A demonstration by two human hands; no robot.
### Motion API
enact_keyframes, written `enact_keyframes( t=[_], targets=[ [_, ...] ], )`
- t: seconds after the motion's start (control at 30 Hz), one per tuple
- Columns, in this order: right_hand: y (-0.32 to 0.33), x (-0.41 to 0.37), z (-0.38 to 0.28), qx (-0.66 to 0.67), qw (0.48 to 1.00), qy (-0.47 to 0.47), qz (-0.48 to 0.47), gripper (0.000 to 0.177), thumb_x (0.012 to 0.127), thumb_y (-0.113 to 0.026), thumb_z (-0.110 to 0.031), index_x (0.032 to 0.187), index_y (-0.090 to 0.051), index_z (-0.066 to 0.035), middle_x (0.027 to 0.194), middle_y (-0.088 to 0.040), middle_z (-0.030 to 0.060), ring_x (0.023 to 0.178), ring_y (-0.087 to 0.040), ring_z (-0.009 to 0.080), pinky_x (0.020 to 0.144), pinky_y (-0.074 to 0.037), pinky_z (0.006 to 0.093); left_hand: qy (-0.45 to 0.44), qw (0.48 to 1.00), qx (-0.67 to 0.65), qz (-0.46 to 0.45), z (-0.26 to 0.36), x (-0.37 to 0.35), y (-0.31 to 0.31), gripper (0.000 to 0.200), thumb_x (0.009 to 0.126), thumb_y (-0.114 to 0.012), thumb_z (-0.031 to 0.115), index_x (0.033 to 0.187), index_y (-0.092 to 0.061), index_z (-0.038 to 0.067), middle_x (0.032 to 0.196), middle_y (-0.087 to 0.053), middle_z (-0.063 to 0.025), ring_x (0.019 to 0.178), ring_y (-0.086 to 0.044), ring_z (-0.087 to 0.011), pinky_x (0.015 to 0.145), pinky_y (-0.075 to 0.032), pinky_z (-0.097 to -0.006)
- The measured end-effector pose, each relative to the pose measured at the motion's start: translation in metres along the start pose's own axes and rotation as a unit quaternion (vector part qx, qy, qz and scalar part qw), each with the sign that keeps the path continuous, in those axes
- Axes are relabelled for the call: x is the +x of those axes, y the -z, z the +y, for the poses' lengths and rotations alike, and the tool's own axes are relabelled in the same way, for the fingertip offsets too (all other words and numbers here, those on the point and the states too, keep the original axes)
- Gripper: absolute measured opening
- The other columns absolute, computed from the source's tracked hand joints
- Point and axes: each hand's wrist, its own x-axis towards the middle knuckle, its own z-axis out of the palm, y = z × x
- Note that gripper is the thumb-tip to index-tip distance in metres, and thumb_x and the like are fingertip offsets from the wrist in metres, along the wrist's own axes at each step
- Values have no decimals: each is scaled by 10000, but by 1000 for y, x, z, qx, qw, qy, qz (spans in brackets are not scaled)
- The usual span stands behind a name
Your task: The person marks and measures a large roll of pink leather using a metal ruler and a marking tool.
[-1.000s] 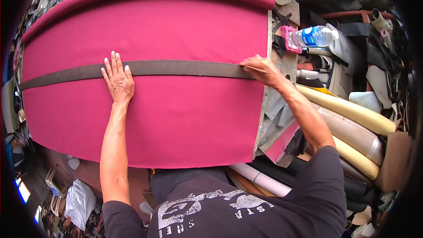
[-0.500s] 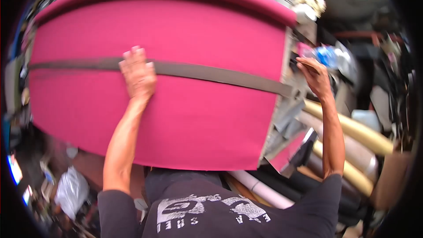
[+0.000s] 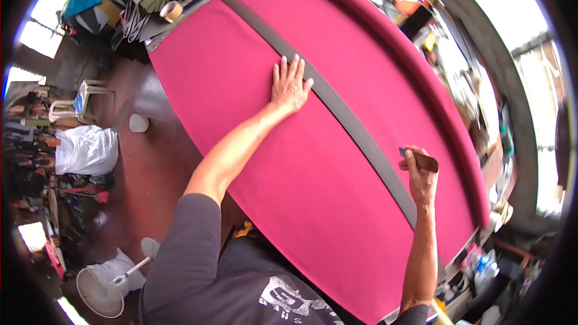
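A wide sheet of magenta material (image 3: 271,162) covers the table, with its far side rolled up into a long roll (image 3: 415,69). Across the sheet lies a long dark straightedge (image 3: 355,126). My left hand (image 3: 290,91) rests flat, fingers stretched out, its fingertips on the straightedge's near edge. Beyond the straightedge's lower part, my right hand (image 3: 422,185) is over the sheet. Its fingers are closed around a flat brown tool (image 3: 427,162) with a small bluish tip; whether it is a knife I cannot tell.
On the table's far left end are a roll of tape (image 3: 171,11) and folded material. To the left, a white fan (image 3: 100,292), a white sack (image 3: 87,149), a plastic chair (image 3: 84,101) and a small pail (image 3: 138,123) stand on the red floor. Clutter lines the window side.
The view has turned, so the sheet and straightedge now run diagonally. My right hand has moved from beyond the table's right end to over the sheet. My left hand stays flat at the straightedge.
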Motion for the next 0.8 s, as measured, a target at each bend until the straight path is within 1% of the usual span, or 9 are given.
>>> enact_keyframes(
  t=[0.13, 0.23, 0.37, 0.43, 0.5, 0.6, 0.67, 0.73, 0.8],
  targets=[
    [-133, 107, -70, -33, 998, 4, -52, 250, 955, -624, -209, 1088, -675, -3, 781, -711, 108, 725, -703, 179, 699, -546, 292, 100, 993, 34, 54, -186, 110, 5, 727, 974, -415, 515, 1490, -319, 11, 1577, -261, -169, 1445, -205, -431, 1178, -141, -563],
    [-231, 189, -128, -66, 994, 33, -80, 283, 965, -604, -252, 1113, -670, -20, 843, -730, 120, 766, -722, 207, 743, -544, 306, 95, 993, 44, 60, -276, 150, 7, 743, 973, -395, 558, 1503, -308, 44, 1587, -250, -139, 1461, -174, -407, 1190, -112, -543],
    [-360, 295, -181, -16, 988, 98, -115, 294, 963, -595, -307, 1108, -678, -64, 939, -724, 133, 840, -708, 230, 764, -543, 344, 94, 994, 21, 58, -279, 151, 37, 735, 964, -427, 540, 1486, -342, 30, 1566, -293, -154, 1445, -197, -440, 1185, -121, -554],
    [-413, 337, -201, -84, 977, 158, -120, 287, 952, -600, -306, 1103, -672, -72, 976, -703, 141, 865, -685, 287, 765, -531, 369, 92, 994, 21, 52, -280, 153, 37, 739, 966, -420, 536, 1484, -336, 15, 1569, -277, -160, 1446, -188, -439, 1183, -111, -561],
    [-466, 381, -196, -106, 933, 338, -58, 267, 946, -605, -285, 1086, -671, -68, 996, -687, 152, 857, -667, 339, 758, -519, 386, 91, 995, 16, 43, -282, 155, 41, 742, 970, -406, 537, 1484, -330, 7, 1569, -266, -164, 1449, -174, -436, 1181, -100, -569],
    [-519, 429, -202, -73, 887, 455, -29, 272, 938, -617, -295, 1060, -678, -59, 1000, -685, 160, 866, -667, 342, 763, -516, 388, 94, 995, -2, 20, -284, 159, 44, 754, 965, -412, 543, 1477, -324, -3, 1569, -250, -176, 1449, -163, -442, 1172, -93, -592],
    [-536, 435, -227, -29, 940, 333, -60, 289, 927, -630, -309, 1050, -681, -53, 977, -691, 167, 869, -670, 342, 764, -515, 389, 96, 995, -4, 15, -284, 160, 46, 762, 959, -422, 548, 1474, -324, -6, 1569, -249, -175, 1446, -165, -449, 1170, -96, -597],
    [-551, 445, -245, 19, 969, 224, -104, 324, 901, -660, -335, 1051, -681, -49, 923, -701, 181, 872, -676, 343, 759, -514, 392, 96, 995, -9, 11, -287, 161, 46, 770, 953, -436, 551, 1472, -323, -7, 1568, -252, -170, 1444, -166, -454, 1169, -100, -600],
    [-566, 459, -249, 25, 963, 254, -86, 328, 895, -665, -344, 1050, -687, -55, 886, -704, 179, 854, -682, 343, 747, -517, 396, 97, 995, -23, 4, -288, 163, 48, 776, 948, -451, 549, 1474, -317, -6, 1569, -254, -163, 1444, -167, -456, 1168, -104, -603]
  ],
)
